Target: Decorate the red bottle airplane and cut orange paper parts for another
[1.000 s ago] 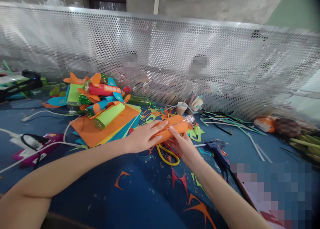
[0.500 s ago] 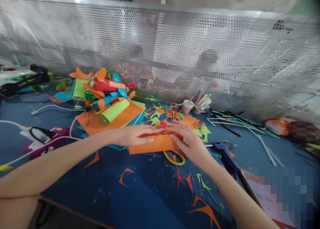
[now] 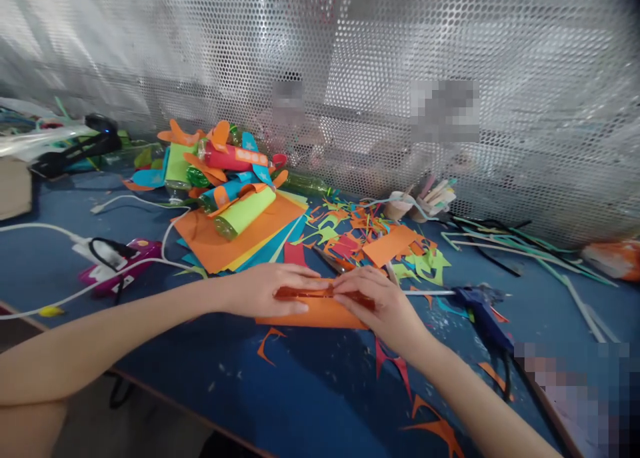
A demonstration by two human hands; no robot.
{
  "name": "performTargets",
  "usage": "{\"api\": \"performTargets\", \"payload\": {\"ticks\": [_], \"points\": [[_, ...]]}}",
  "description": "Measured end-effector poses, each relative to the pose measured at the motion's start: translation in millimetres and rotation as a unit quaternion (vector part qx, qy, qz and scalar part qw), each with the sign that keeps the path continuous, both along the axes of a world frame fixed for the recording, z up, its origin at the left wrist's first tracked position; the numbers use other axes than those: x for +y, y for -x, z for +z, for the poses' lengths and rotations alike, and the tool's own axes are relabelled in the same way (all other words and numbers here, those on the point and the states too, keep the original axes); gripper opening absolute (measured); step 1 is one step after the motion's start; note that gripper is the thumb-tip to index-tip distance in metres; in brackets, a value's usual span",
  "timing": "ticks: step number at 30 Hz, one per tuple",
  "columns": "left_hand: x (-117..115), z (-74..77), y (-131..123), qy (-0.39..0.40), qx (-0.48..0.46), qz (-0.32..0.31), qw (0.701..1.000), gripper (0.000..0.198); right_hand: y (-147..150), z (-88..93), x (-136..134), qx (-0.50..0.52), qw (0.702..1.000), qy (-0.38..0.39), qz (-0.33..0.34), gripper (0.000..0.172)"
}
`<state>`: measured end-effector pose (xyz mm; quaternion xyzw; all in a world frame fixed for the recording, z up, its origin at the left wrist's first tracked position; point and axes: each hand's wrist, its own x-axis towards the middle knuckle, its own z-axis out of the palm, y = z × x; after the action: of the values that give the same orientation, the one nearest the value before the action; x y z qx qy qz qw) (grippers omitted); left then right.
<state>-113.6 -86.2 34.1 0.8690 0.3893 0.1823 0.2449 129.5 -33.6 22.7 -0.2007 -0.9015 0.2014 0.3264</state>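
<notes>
Head view: 1 perforated metal screen spans the back; 1 blue counter in front.

Paper stack, left of centre: orange, yellow and blue sheets, number not countable. On and behind it, wrapped bottles, 4 counted: 1 red, 1 blue, 2 lime. One bare green bottle lies behind. Red wrap carries an orange strip with 4 pale circles; blue fins bear pale stars. No lettering legible.

Clear bottle, 1, lies on its side on 1 orange sheet near the front of the counter, both hands on it. Left hand: fingers laid along the far side, thumb on the near side, bottle pinched between. Right hand: fingers bent over the other end, thumb tucked in, also gripping.

Purple power strip, 1, far left; its white labels too small to read. Blue glue gun, 1, right of right hand. Cups, 2, by the screen, sticks in the right one. Scraps: many, uncounted. Yellow bit, 1, at left.
</notes>
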Motion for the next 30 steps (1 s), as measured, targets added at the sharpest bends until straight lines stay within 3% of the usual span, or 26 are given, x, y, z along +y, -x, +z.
{"api": "performTargets", "payload": {"ticks": [4, 12, 20, 25, 30], "points": [[-9.9, -12.2, 8.4, -0.012, -0.075, 0.093, 0.993, 0.04, -0.1, 0.4, 0.6, -0.007, 1.0, 0.002, -0.005, 0.009], [-22.7, -34.0, 9.4, 0.048, -0.253, 0.15, 0.955, 0.027, -0.8, 0.1, 2.6, -0.034, 0.999, 0.002, -0.013, 0.008], [-27.0, -31.6, 3.7, 0.014, -0.246, 0.166, 0.955, 0.022, -1.3, 2.9, 3.0, -0.06, 0.998, -0.008, -0.019, 0.009], [-28.2, -31.0, 3.0, 0.004, -0.235, 0.174, 0.956, 0.021, -5.0, 0.7, 6.2, -0.058, 0.998, -0.018, 0.015, 0.003], [-28.3, -30.7, 2.6, 0.002, -0.233, 0.176, 0.957, 0.02, -9.6, 0.0, 7.5, -0.084, 0.996, -0.008, 0.02, 0.017]]}}
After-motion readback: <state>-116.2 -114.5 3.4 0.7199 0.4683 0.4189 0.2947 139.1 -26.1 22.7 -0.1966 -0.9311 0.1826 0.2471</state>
